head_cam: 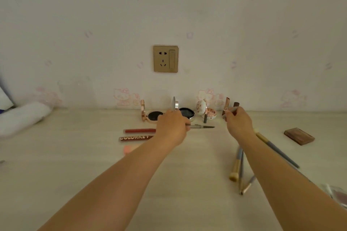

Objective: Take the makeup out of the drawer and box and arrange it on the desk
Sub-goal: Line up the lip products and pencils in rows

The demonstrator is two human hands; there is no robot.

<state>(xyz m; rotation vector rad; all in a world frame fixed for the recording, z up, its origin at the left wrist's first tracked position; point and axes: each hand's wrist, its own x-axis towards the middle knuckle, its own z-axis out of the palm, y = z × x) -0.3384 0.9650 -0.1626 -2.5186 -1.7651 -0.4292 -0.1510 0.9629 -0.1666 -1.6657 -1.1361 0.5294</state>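
Fingers of the left hand (171, 124) pinch a slim grey makeup pencil (201, 127), lying level above the desk (93, 155), tip pointing right. Right hand (237, 121) grips a grey pencil cap (232, 109).

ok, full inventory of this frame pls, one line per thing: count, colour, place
open compacts: 3, rose-gold, silver and white cases, back of desk by the wall
standing lipsticks: 2, rose-gold and dark brown, back right
small tube: 1, dark grey, upright beside the white compact
lip tubes: 2, red, lying left of centre
pink item: 1, below the tubes, partly hidden by the arm
brushes: at least 4, grey handles, right side
flat case: 1, brown, far right
wall socket: 1, gold, wall centre
white bundle: 1, far left
desk: 1, pale wood
left hand: holds a grey pencil
right hand: holds a grey stick
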